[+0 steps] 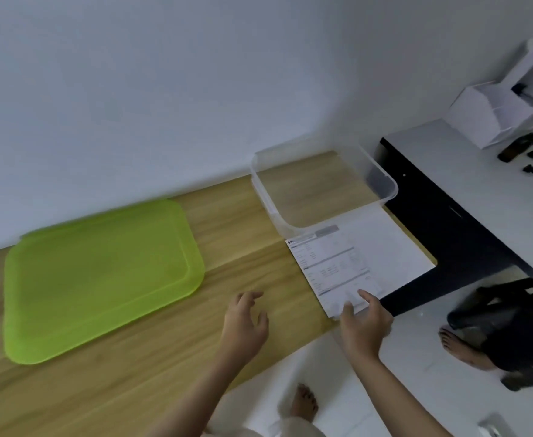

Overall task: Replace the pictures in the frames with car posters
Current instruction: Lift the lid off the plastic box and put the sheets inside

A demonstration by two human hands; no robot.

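A stack of white printed sheets [353, 263] lies at the right end of the wooden table [164, 357], partly under a clear plastic bin [318, 187]. My right hand [364, 323] pinches the near corner of the sheets, thumb on top. My left hand [244, 323] hovers just above the wood to the left of the sheets, fingers spread, holding nothing. No picture frame or car poster is visible.
A green plastic lid [101, 279] lies flat on the left of the table. A black desk [441, 222] with a white top stands to the right, carrying white boxes [495, 115] and small dark objects. Another person's foot [460, 345] is on the floor at right.
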